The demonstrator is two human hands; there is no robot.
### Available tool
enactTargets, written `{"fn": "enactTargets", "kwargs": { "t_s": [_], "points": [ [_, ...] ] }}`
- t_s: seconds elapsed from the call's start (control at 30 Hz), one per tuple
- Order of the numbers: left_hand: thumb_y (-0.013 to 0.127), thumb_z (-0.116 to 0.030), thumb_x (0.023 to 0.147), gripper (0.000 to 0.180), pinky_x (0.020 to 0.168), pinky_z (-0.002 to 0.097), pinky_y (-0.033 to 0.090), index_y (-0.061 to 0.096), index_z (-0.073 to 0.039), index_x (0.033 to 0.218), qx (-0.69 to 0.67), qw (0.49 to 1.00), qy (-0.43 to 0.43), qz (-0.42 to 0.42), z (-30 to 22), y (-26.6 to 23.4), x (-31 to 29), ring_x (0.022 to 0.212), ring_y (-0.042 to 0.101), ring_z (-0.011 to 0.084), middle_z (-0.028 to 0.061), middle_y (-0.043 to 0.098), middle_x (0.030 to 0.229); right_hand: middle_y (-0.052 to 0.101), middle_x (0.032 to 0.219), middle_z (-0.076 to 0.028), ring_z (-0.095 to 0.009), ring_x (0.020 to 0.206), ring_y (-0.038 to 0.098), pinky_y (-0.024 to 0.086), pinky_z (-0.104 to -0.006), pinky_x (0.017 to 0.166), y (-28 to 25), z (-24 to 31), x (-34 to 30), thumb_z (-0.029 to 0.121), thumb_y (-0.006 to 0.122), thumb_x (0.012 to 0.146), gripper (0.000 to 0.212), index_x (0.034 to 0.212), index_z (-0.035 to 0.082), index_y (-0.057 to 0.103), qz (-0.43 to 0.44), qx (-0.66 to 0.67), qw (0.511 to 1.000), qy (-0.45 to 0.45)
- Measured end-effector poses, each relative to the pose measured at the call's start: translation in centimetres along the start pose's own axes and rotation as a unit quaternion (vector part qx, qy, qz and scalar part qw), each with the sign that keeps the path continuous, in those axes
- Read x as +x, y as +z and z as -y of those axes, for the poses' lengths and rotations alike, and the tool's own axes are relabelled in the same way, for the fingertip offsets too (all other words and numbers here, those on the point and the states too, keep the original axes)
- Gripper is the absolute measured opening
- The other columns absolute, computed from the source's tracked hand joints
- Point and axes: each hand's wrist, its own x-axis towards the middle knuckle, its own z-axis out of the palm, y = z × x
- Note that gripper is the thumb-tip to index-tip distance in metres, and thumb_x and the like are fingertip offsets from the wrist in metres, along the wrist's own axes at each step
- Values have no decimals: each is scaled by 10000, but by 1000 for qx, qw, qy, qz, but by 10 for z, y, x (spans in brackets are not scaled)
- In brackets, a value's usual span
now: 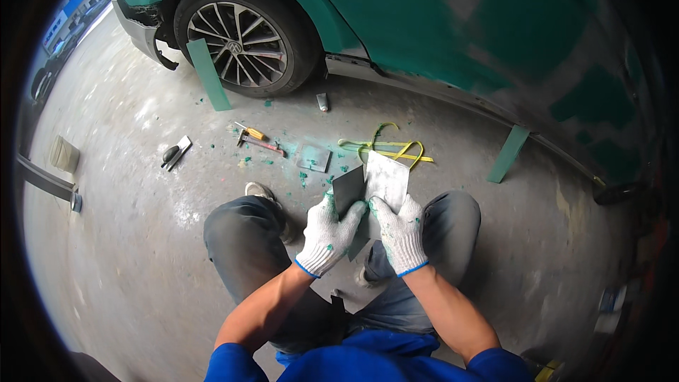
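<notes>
My left hand [327, 235] pinched a dark scraper [348, 191], my right hand [402, 233] a pale plate [387, 178]; both looked thin, stiff, light, best gripped at edges.

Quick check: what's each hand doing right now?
Left hand: closed on a dark spreader.
Right hand: closed on a grey metal plate.

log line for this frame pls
left hand: holds dark scraper blade | right hand: holds pale metal plate | posture: squatting beside green car

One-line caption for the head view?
Gloved left hand holds dark flat scraper, right hand grey metal plate, beside green car.
</notes>
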Motion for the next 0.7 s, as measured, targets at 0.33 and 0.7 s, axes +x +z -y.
{"fn": "enactTargets", "kwargs": {
  "t_s": [0.33,0.7],
  "points": [
    [648,-241,933,342,816,330,500,621,52,1109,-137,927,-124,326,5,-28,4,887,601,118,126,707,965,678,775,-227,-377,722,678,525,-418,644,-27,37,8,234,719,828,295,928,-37,655,177,-220,943,-174],
    [754,-192,854,502,843,308,515,568,46,1255,-282,883,-172,334,7,-26,7,963,626,135,85,672,1088,676,896,-240,-369,847,666,523,-432,781,-62,29,71,301,749,822,428,993,-69,619,243,-354,862,-268]
  ]
}}
